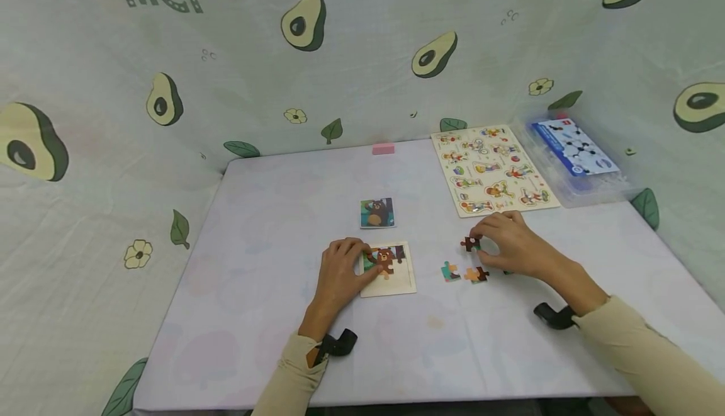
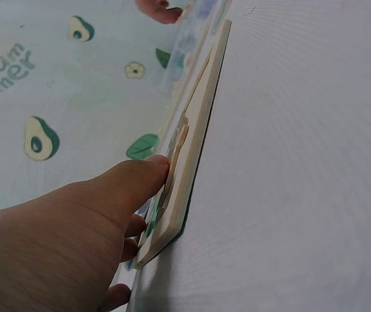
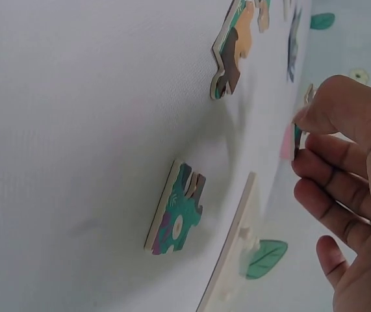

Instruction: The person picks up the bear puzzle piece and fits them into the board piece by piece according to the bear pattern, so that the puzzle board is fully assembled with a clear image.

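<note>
A square wooden puzzle board (image 1: pixel 396 285) lies on the table, its upper part filled with bear-picture pieces (image 1: pixel 386 257). My left hand (image 1: pixel 342 269) holds the board at its left side; the thumb (image 2: pixel 147 174) lies across the face and the other fingers are beside the edge. To the right, my right hand (image 1: pixel 512 243) pinches a brown puzzle piece (image 1: pixel 470 243) between thumb and index finger. Loose pieces lie below it: one teal and orange (image 1: pixel 450 271), one orange and brown (image 1: pixel 477 275). A green piece (image 3: pixel 177 211), mostly hidden by the hand in the head view, lies nearby.
Behind the board lies a square bear picture (image 1: pixel 377 213). A pink block (image 1: pixel 383 148) is at the back edge. Back right, a large picture board (image 1: pixel 493 170) lies beside a clear plastic box (image 1: pixel 600 189) with a blue-white booklet (image 1: pixel 574 146) on it.
</note>
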`<action>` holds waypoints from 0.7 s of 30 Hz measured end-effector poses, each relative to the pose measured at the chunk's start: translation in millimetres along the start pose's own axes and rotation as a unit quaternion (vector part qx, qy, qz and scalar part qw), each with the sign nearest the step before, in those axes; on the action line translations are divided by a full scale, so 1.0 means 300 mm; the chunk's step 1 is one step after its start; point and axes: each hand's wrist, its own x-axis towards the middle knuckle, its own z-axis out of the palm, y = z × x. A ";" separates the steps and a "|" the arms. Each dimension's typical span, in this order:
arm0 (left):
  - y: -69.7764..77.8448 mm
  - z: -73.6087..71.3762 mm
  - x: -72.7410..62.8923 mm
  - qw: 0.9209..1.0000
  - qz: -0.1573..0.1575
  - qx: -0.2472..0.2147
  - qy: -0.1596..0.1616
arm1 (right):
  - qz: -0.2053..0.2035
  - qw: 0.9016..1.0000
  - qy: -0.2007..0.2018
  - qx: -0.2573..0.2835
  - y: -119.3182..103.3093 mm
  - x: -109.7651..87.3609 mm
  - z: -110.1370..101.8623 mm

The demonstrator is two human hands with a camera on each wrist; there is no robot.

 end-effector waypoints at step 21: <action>-0.003 0.005 0.002 1.000 0.009 -0.004 0.009 | -0.021 1.000 -0.013 0.012 -0.067 0.052 0.021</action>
